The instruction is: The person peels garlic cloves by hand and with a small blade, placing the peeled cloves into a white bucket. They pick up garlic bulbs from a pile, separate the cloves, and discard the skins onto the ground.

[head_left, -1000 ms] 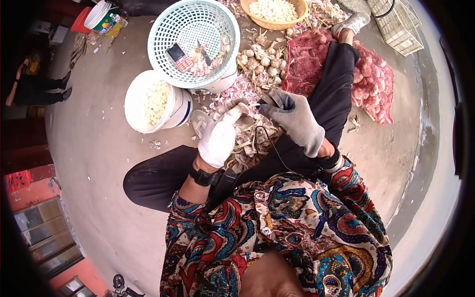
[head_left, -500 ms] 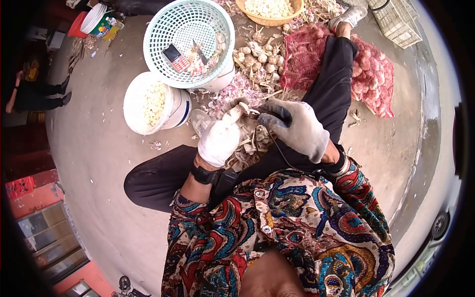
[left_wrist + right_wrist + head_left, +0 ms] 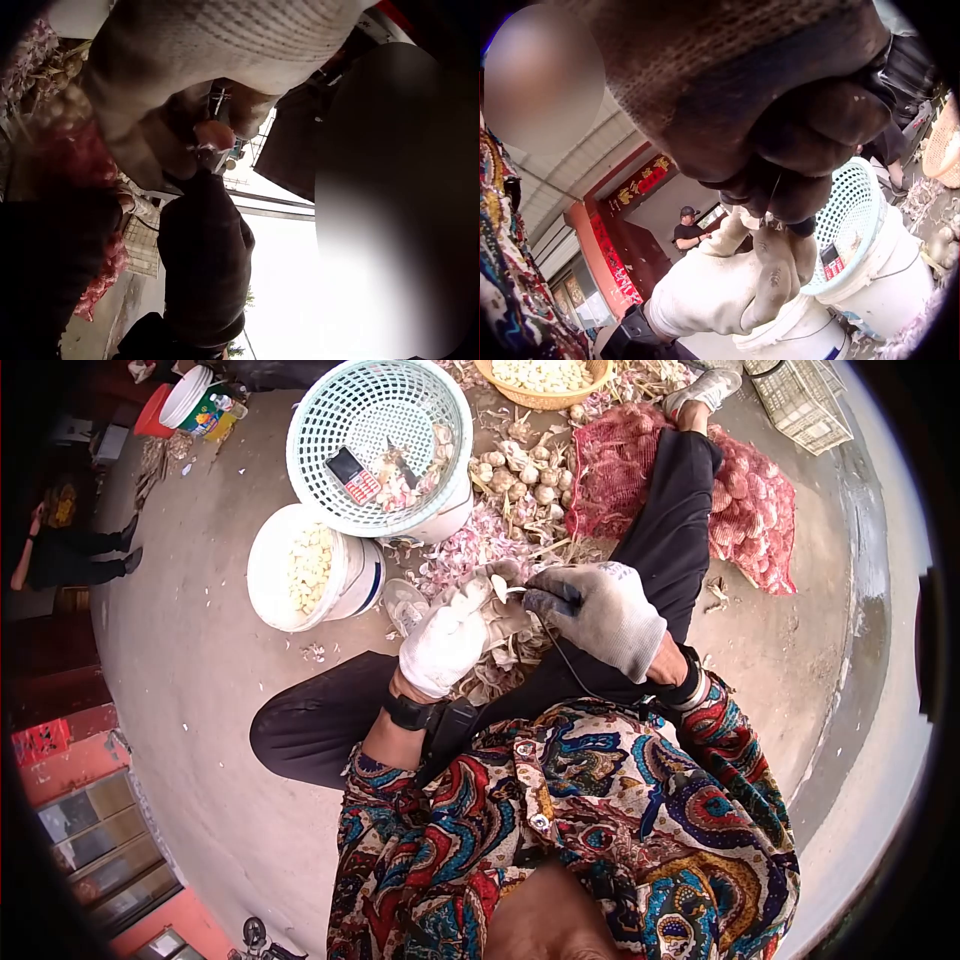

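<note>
My left hand (image 3: 440, 645), in a white glove, pinches a garlic clove (image 3: 500, 588) between thumb and fingers. In the left wrist view the clove (image 3: 214, 135) looks pinkish and rounded. My right hand (image 3: 605, 618) wears a grey glove with dark fingers, curled close beside the clove. From its fingertips a thin dark tool (image 3: 517, 589) reaches toward the clove; the rest is hidden in the fist, so I cannot tell its kind. Below the hands lie dry garlic skins (image 3: 495, 670); beyond them are pinkish peelings (image 3: 480, 550).
A white bucket (image 3: 262, 575) holds peeled cloves. Beside it, a pale blue basket (image 3: 300, 455) with a phone (image 3: 352, 476) rests on another bucket. Whole garlic bulbs (image 3: 520, 478), a red mesh sack (image 3: 750, 515) and a yellow basket (image 3: 545, 398) lie farther off. A thin cord (image 3: 570, 665) hangs by my right hand.
My right hand has turned and come slightly lower beside the left fingertips. The white clove shows more plainly between the hands now. The head view has shifted a little.
</note>
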A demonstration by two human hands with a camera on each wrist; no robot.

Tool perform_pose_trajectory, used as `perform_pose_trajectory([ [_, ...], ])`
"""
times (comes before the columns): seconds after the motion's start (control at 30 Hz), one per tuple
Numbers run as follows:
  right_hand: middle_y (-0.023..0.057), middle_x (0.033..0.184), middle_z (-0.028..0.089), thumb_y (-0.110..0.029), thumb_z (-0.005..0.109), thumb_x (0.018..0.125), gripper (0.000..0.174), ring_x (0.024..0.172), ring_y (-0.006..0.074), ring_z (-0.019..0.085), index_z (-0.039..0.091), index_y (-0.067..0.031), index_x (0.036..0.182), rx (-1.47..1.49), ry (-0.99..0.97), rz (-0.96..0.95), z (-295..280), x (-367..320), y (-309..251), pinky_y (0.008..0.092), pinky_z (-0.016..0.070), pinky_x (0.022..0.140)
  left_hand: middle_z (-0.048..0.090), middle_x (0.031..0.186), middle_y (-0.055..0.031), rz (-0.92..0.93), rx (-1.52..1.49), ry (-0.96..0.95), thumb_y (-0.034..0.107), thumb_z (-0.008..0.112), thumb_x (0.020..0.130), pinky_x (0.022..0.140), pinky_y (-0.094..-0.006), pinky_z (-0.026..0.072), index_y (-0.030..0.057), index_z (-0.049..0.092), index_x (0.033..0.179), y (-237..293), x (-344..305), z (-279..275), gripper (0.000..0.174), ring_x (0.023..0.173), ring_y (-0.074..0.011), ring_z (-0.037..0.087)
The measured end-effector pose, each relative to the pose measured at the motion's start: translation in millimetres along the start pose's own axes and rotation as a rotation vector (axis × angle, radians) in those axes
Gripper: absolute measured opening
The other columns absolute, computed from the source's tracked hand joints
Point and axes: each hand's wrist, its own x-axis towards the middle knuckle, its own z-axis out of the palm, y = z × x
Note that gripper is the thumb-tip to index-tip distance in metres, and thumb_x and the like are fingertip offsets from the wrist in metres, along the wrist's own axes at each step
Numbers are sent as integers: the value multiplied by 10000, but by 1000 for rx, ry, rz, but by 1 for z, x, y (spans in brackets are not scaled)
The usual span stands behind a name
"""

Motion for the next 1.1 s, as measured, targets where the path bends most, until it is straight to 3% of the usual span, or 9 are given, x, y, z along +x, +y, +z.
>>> perform_pose_trajectory([
  [0.27,186,792,669,-170,740,916,187,664,325,655,738,-59,1065,-26,224,-40,5,4,-1,374,524,636,653,1200,-112,37,66,62,101,560,1037,1008,-420,554,-32,524,1369,0,0,-10,360,1086,-239,675],
  [0.37,60,749,663,-152,752,937,214,685,63,574,707,12,1066,97,256,188,1,8,4,276,479,632,654,1140,-94,-42,-118,77,48,571,1018,986,-374,558,-23,554,1316,7,-1,7,306,1069,-220,670],
  [0.4,-29,746,550,-102,774,916,208,734,13,446,687,33,1049,331,252,112,9,12,12,234,434,634,654,1140,-94,-43,-118,77,48,571,1018,986,-374,558,-23,554,1316,4,-1,3,306,1069,-220,670],
  [0.47,-44,754,522,-59,785,889,190,735,31,405,674,25,1018,309,165,189,13,3,4,233,426,643,642,1092,-79,39,-118,108,45,570,1020,972,-348,553,-17,567,1283,-2,-1,-3,271,1055,-203,657],
  [0.63,92,657,514,-98,779,876,207,680,53,406,623,28,931,171,128,113,22,3,-4,285,434,585,644,1114,-66,89,-102,115,69,597,1018,949,-319,553,-14,588,1261,-9,7,-2,257,1056,-159,645],
  [0.73,39,649,516,-67,743,887,161,681,46,396,619,29,921,197,84,134,22,4,-5,269,414,582,664,1137,-71,178,119,187,90,608,1019,947,-325,559,-13,605,1256,-8,4,14,258,1056,-156,657],
  [0.83,-81,694,443,-33,705,901,118,685,21,373,600,16,882,428,135,177,19,8,-1,230,356,578,683,1173,-93,67,71,156,96,613,1017,963,-341,564,-16,607,1268,-4,1,14,275,1070,-181,672],
  [0.93,-96,729,449,-60,677,944,148,682,13,370,582,-14,840,547,338,152,24,14,12,216,343,584,690,1175,-99,31,61,137,89,622,1009,965,-347,572,-18,602,1284,-1,1,22,295,1082,-198,680],
  [1.1,-85,797,496,-78,681,979,176,758,4,396,587,-1,853,583,306,232,24,9,18,182,356,651,690,1181,-112,57,-33,74,101,607,1020,953,-346,581,-9,575,1327,0,3,15,328,1110,-216,682],
])
